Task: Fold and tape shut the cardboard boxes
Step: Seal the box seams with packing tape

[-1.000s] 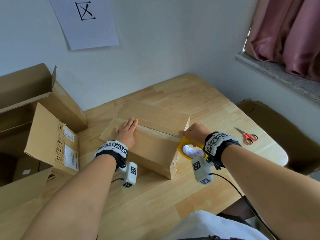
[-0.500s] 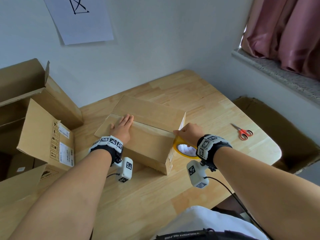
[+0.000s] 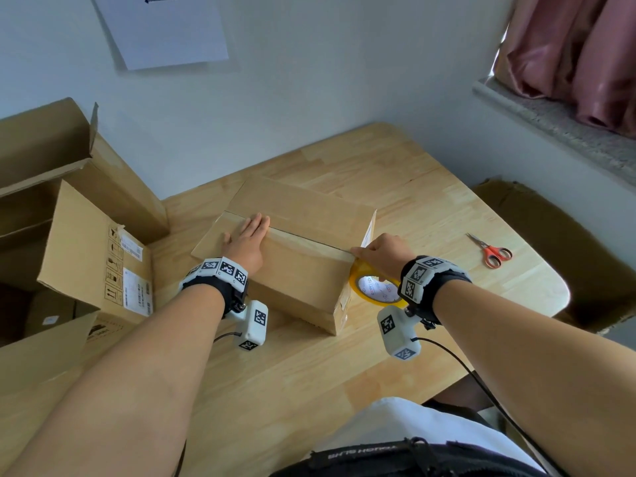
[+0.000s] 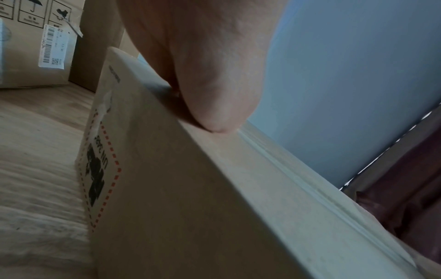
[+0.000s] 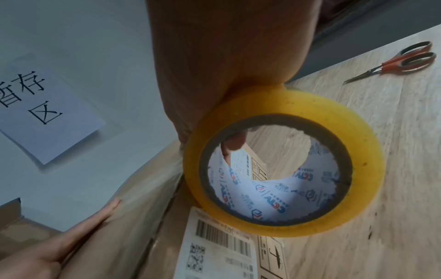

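A closed cardboard box [image 3: 303,270] lies on the wooden table [image 3: 430,201], its two top flaps meeting along a seam. My left hand [image 3: 249,241] lies flat on the near flap with straight fingers, pressing it down by the seam; its palm [image 4: 203,75] fills the left wrist view. My right hand [image 3: 382,253] grips a yellow tape roll [image 3: 373,287] at the box's right end. A strip of clear tape [image 3: 309,244] runs along the seam from the left hand to the roll [image 5: 284,162]. In the right wrist view the left hand's fingers [image 5: 78,232] rest on the box top.
Red-handled scissors [image 3: 490,251] lie on the table to the right. Larger open cardboard boxes [image 3: 69,208] stand at the left edge, one with shipping labels. A flat cardboard sheet [image 3: 557,249] leans beyond the table's right side. A paper sign [image 3: 161,29] hangs on the wall.
My right hand has drawn the tape roll a little down past the box's right edge. The left hand stays flat on the flap. My head has tilted down.
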{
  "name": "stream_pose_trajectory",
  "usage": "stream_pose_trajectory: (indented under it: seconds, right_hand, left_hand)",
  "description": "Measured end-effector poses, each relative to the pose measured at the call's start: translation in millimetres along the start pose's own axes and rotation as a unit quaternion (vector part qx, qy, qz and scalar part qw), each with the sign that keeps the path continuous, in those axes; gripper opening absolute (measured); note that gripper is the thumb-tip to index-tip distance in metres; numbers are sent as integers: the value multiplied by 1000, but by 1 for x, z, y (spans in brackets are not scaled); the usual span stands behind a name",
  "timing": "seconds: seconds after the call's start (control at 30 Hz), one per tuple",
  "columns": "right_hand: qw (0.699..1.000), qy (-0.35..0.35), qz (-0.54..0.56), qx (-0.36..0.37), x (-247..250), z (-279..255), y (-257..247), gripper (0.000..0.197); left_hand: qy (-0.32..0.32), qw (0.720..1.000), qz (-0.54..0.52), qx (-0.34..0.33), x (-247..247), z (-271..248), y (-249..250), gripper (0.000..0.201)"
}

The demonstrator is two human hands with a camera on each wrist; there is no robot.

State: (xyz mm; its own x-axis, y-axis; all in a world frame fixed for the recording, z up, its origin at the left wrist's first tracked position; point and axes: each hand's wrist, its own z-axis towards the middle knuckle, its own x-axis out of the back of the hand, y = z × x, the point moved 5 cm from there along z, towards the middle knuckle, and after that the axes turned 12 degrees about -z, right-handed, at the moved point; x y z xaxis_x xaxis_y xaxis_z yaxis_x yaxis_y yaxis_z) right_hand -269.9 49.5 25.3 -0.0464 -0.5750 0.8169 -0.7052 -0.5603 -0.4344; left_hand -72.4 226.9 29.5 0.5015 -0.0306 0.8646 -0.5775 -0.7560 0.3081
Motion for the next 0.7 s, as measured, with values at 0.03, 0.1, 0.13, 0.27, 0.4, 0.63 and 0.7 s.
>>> stream_pose_trajectory:
  seconds: [0.03, 0.1, 0.13, 0.27, 0.4, 0.63, 0.7]
  right_hand:
    - [1000, 2, 0, -2, -2, 1, 1, 58]
    - [1000, 0, 2, -8, -6, 3, 2, 57]
    - [1000, -2, 4, -10, -7, 4, 2, 57]
    - [1000, -1, -8, -19, -5, 3, 2, 60]
    - [1000, -12, -20, -15, -4, 2, 0, 59]
    - [999, -14, -20, -25, -7, 0, -1, 59]
    - [999, -17, -15, -24, -6, -1, -2, 57]
  left_hand:
    - [1, 1000, 1, -2, 0, 0, 0, 91]
    - [0, 1000, 3, -2, 1, 0, 0, 90]
    - [0, 1000, 4, -2, 1, 0, 0, 90]
    - [3, 1000, 17, -2, 0, 1, 0, 89]
    - [-7, 998, 64, 1, -3, 2, 7, 80]
    - [-46, 984, 163, -58, -25, -29, 49, 75]
    - [-52, 978, 178, -96, -32, -35, 57, 74]
